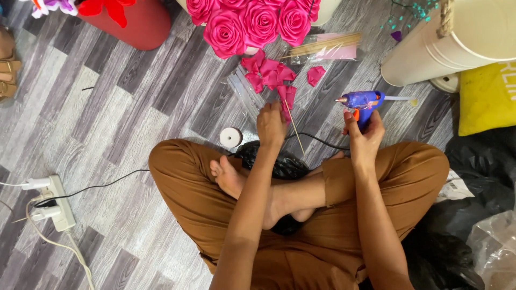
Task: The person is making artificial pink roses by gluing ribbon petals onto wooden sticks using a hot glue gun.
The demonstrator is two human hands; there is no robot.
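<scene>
Two hands busy at frame centre: left hand [270, 124] pinches a thin stick [295, 130] with a pink petal [287, 96] at its top end, right hand [364, 134] is wrapped around the grip of a blue glue gun [361, 101], nozzle pointing left toward the petal but apart from it. Looks like the gluing step of rose-making; next move likely needs nozzle brought onto the petal base, steady stick. Loose petals [267, 72] lie just above, finished roses [252, 21] at top centre, ribbon spool [231, 137] left of the hand.
</scene>
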